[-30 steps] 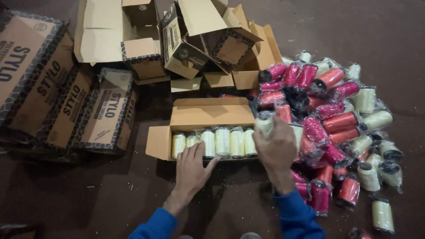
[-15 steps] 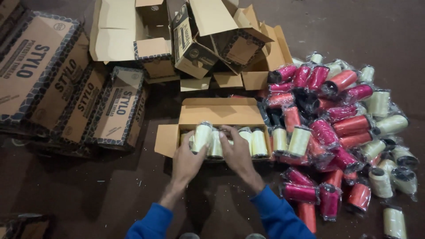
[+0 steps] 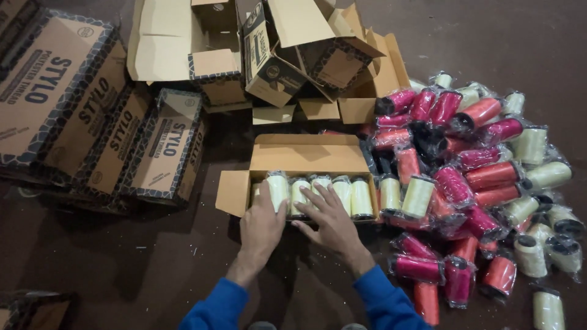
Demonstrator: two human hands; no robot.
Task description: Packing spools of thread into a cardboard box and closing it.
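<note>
On the dark floor point(image 3: 92, 269), largest first: a stack of flattened printed cartons point(image 3: 104, 131) lies well left of the fingers, and a jumble of opened empty cartons point(image 3: 293, 55) sits beyond them, past the working box. To the right of the fingers is a loose pile of wrapped spools point(image 3: 477, 177), pink, red and cream, some touching the box side.

Just ahead of the fingers: the open small carton point(image 3: 306, 156), flaps out, with a row of cream thread spools point(image 3: 342, 195) standing side by side along its near wall.

Left hand point(image 3: 262, 223): fingers curled around the leftmost cream spool point(image 3: 277, 189), holding it upright at the box's left end. Right hand point(image 3: 330, 220): fingers spread flat, resting on the tops of the middle spools, gripping nothing.

Handling, as a judgement:
- Spools look light, stiff at the core, firm wound body.
- Clear film wrap will be slippery; take hold around the barrel, not the film ends.
- Not fragile, but round, so they'll roll if laid down loose.
- Carton is thin board and will flex; lift from underneath.

Floor is hard, flat and dusty with small white specks. Dim lighting; whether the row fills the box behind the left hand I can't tell.
</note>
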